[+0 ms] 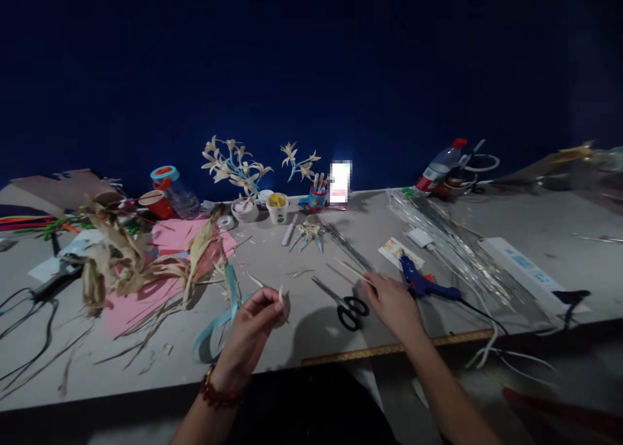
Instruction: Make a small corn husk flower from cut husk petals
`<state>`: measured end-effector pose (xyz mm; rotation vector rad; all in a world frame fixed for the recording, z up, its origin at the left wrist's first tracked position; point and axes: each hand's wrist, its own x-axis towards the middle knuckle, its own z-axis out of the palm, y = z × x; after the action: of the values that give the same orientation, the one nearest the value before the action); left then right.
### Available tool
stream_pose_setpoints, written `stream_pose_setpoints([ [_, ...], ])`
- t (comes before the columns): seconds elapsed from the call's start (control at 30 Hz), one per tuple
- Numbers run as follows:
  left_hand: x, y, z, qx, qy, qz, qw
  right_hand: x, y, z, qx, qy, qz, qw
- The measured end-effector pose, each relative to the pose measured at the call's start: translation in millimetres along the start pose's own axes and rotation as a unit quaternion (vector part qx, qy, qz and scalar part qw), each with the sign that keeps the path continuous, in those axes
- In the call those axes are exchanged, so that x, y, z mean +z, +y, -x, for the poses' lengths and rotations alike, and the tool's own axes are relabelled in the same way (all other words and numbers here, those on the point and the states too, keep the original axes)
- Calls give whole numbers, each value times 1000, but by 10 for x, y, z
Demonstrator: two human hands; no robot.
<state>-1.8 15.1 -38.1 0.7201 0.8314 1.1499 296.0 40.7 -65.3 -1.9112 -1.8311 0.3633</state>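
Note:
My left hand (253,325), with a dark beaded bracelet on its wrist, is closed in a pinch on a small pale husk strip (281,294) that curls up from the fingertips. My right hand (393,305) is closed around a thin pale stick (348,269), whose tip points left and away from me. Black-handled scissors (352,313) lie on the table between my hands, nearer the right one. A light blue ribbon (231,289) curls beside my left hand. Beyond the scissors sits a cluster of pale petals with blue stems (307,236).
Dried husks (117,250) and pink paper (165,296) cover the left side. A blue glue gun (426,283) with its cord lies right, near clear-wrapped wires (452,244). Husk flowers (236,163), a white cup (277,210) and a bottle (440,166) stand behind. A ruler (350,354) lines the front edge.

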Motion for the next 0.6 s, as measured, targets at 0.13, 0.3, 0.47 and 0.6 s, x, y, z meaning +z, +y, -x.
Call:
stream_pose_setpoints([
  [0.13, 37, -3, -45, 16, 43, 54, 997, 59, 41, 123, -97, 26, 78, 992],
  [0.3, 10, 37, -59, 49, 74, 95, 992, 228, 16, 424, -162, -56, 101, 980],
  [0.47, 75, 28, -94, 31, 44, 113, 992, 292, 43, 437, -115, -60, 74, 989],
  [0.6, 99, 36, -110, 44, 35, 137, 989, 190, 140, 357, -42, -62, 8, 997],
])
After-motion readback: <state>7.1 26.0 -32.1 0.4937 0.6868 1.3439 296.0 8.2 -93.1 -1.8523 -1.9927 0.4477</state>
